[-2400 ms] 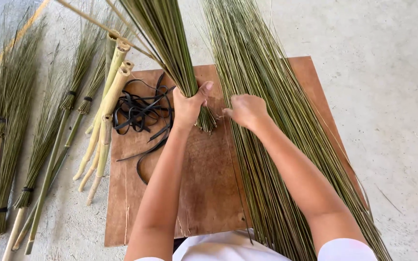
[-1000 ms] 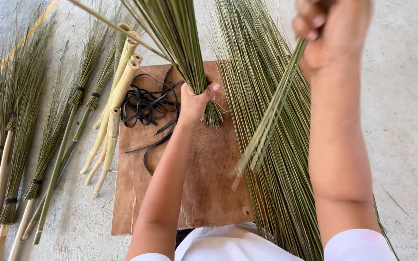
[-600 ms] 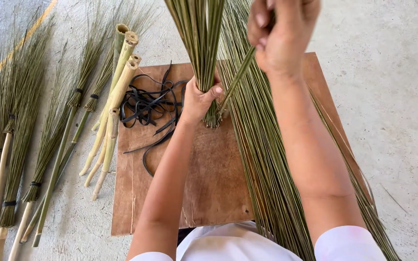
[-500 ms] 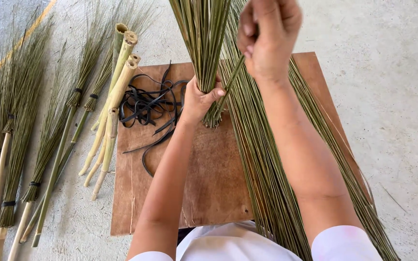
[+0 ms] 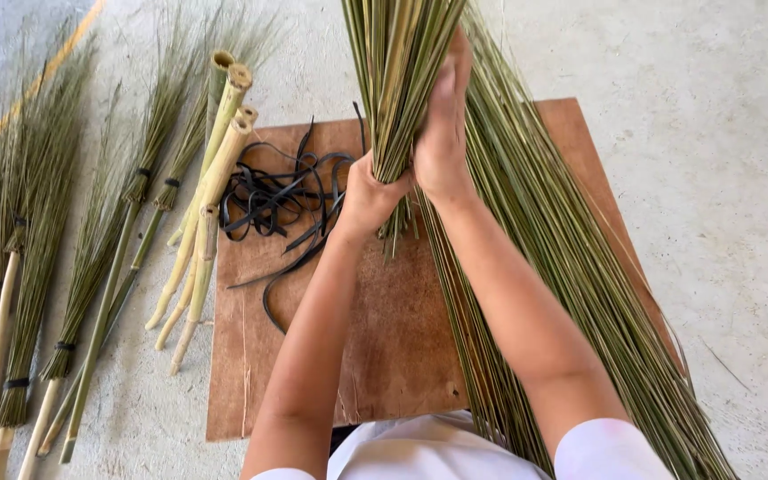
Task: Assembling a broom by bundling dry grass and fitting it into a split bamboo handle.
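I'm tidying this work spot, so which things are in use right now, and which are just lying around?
In use:
left hand gripping the upright bundle of green stalks
right hand pressed against that bundle

Lying about:
loose stalk pile
black straps
bamboo sticks
finished brooms
wooden board

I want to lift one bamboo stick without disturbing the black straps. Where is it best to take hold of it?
Probably grip the bamboo sticks at their lower, thinner ends, coming from the left side. The black straps lie against the thick upper parts on the right, while the lower ends fan apart on the bare floor, leaving room for fingers.
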